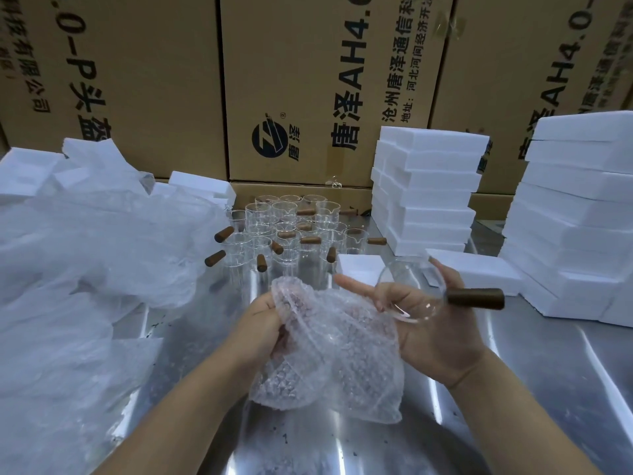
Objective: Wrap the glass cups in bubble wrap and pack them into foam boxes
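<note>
My right hand (442, 334) holds a clear glass cup (412, 293) on its side, its brown wooden handle (476, 298) pointing right and its index finger stretched out to the left. My left hand (263, 320) pinches the top edge of a bubble wrap bag (329, 358) that hangs between both hands over the table. Several more glass cups with wooden handles (291, 231) stand grouped on the table behind. White foam boxes (424, 190) are stacked at the right.
The shiny metal table (342, 447) lies under my hands. A big heap of clear plastic sheeting (85, 269) covers the left side. A second foam stack (579, 214) rises at the far right. Loose foam pieces (476, 270) lie near my right hand. Cardboard cartons (308, 80) wall the back.
</note>
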